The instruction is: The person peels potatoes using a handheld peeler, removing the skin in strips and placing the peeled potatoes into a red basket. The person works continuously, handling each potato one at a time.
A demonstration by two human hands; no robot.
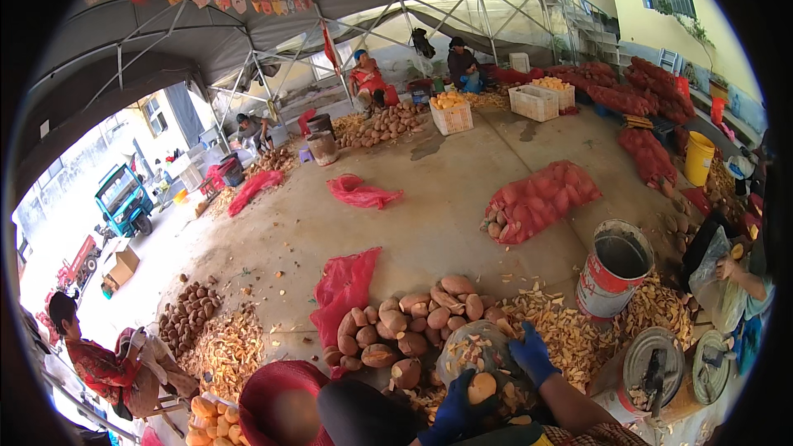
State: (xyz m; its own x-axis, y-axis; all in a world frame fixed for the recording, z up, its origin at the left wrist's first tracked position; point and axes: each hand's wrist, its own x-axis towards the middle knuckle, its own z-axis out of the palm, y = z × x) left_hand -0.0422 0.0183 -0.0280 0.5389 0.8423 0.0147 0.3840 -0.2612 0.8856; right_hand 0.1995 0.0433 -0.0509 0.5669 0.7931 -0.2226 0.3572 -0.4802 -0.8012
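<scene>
My left hand [457,407], in a blue glove, grips a sweet potato [482,388] whose pale orange flesh faces up. Just to the right, my right hand [534,354], also blue-gloved, is raised over a grey plastic covering [474,347] strewn with peel scraps. An orange-brown piece shows beside its fingertips; whether the hand holds it or a tool is unclear. Beyond the covering lies a heap of unpeeled sweet potatoes [394,321]. Loose peelings [551,337] spread to the right of the heap.
A red woven basket [263,399] and peeled sweet potatoes [214,421] are at lower left. On the right stand a red-white bucket [610,291] and a lidded bucket [632,396]. A full red mesh sack [545,201] lies ahead. Several people sit around, one at left [99,365].
</scene>
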